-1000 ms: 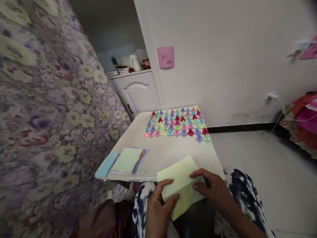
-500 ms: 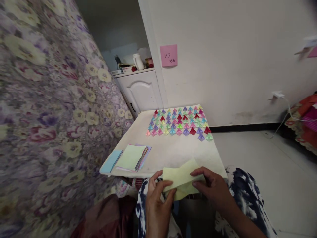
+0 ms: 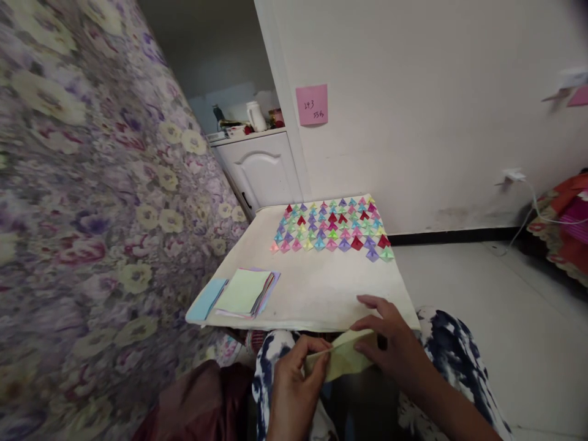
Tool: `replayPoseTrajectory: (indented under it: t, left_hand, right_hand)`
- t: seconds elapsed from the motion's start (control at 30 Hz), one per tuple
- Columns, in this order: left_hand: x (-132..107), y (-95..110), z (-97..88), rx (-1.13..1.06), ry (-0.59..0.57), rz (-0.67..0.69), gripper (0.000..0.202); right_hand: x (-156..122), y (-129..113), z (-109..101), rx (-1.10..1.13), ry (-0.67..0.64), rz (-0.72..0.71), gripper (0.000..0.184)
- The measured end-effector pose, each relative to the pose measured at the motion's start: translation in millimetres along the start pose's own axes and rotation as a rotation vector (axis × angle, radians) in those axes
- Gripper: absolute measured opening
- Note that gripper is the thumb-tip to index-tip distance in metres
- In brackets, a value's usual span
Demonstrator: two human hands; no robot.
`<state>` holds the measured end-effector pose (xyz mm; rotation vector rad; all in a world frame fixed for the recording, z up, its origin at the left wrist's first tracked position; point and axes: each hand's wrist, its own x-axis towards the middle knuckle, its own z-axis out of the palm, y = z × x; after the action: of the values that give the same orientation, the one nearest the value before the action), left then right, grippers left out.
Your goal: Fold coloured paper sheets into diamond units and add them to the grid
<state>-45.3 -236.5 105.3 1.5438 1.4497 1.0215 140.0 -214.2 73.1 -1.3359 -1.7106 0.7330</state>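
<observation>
A sheet of pale yellow paper (image 3: 346, 360), creased and partly folded, is held over my lap just off the table's near edge. My left hand (image 3: 301, 373) pinches its left end between thumb and fingers. At the right end, my right hand (image 3: 390, 334) has its thumb and a finger on the paper, while the index finger sticks out above it. The underside of the sheet is hidden.
Rows of small folded paper pieces (image 3: 331, 226) in many colours cover the far part of the white table (image 3: 312, 294). A stack of square paper (image 3: 243, 291) and a blue paper stack (image 3: 206, 300) lie at the left. A pink note (image 3: 312, 105) hangs on the wall.
The yellow paper has been lowered toward my lap and tipped, so less of its face shows. My right index finger has lifted off it.
</observation>
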Motion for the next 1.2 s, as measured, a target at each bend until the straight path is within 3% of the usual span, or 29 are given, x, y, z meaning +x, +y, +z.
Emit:
replayPoseTrajectory:
  t: [0.2,0.3,0.53,0.77,0.93,1.2]
  left_hand:
    - [-2,-9,6.5,-0.054,-0.055,-0.152,0.015]
    - [-1,-13,6.1,-0.208,-0.082,-0.216,0.02]
    - [0,-14,5.0,-0.358,0.012,-0.298,0.028]
    - [2,-15,3.4,-0.371,0.068,-0.313,0.031]
    - [3,-9,3.6,-0.327,0.021,-0.305,0.031]
    - [5,-16,5.5,-0.345,0.077,-0.296,0.031]
  right_hand:
    - [-3,-11,4,0.035,-0.193,0.051,0.004]
    - [-5,-10,5,0.048,-0.231,0.133,0.011]
    - [-4,-8,3,0.163,-0.31,0.224,0.015]
    - [-4,-5,3,0.267,-0.334,0.249,0.015]
    - [-4,-4,3,0.273,-0.337,0.262,0.014]
    - [-4,-6,4,0.278,-0.361,0.247,0.013]
